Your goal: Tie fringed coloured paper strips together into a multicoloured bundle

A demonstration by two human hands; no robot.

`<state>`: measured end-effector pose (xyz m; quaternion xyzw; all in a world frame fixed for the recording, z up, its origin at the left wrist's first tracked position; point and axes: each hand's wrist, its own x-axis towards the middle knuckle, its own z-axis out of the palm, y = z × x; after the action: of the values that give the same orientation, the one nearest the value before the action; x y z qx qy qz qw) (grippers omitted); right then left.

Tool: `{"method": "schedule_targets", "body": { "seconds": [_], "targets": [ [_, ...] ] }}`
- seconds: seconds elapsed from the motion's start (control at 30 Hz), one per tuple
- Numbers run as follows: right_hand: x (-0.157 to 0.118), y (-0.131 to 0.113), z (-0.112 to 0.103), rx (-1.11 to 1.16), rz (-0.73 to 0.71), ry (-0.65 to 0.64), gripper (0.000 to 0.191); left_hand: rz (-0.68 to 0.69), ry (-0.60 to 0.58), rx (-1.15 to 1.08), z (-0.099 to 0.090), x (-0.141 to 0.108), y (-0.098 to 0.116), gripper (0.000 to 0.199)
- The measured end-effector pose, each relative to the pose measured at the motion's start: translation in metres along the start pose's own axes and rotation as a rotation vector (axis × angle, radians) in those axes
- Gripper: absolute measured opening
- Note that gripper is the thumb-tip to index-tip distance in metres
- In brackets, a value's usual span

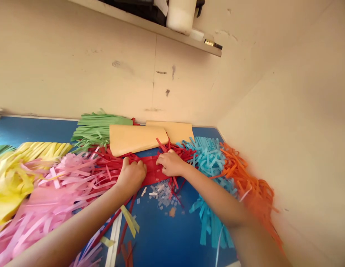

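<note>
A red fringed paper (151, 170) lies across the blue tabletop, its solid middle band between my hands and its cut strips spreading to both sides. My left hand (132, 173), fingers curled, grips the band at its left part. At the right end, my right hand (170, 163) has its fingers bent and closed on the same paper; the fingertips are partly hidden. Just below the band is a scatter of small clear and white scraps (163, 193). Behind it rests a folded pale-orange paper (137, 138), with a second pale-orange sheet (179, 130) beside it.
Pink (54, 204), yellow (10, 178) and green fringed paper (102, 126) cover the left and back. Light-blue (210, 155) and orange fringes (253, 181) lie on the right. A wall shelf (150, 27) holding a white container (181, 16) hangs above.
</note>
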<state>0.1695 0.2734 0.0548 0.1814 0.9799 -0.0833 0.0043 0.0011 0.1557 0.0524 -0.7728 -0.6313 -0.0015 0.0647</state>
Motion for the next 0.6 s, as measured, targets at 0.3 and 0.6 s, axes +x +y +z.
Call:
{"method": "schedule_targets", "body": {
  "seconds": [0.3,0.6],
  "targets": [
    [0.003,0.001,0.009,-0.036,0.005,0.077,0.027,-0.135,0.084,-0.035,0.009,-0.009,-0.011,0.032],
    [0.002,0.009,0.007,-0.044,0.049,0.095,0.019,-0.099,0.099,-0.075,0.006,-0.013,-0.022,0.037]
  ]
}}
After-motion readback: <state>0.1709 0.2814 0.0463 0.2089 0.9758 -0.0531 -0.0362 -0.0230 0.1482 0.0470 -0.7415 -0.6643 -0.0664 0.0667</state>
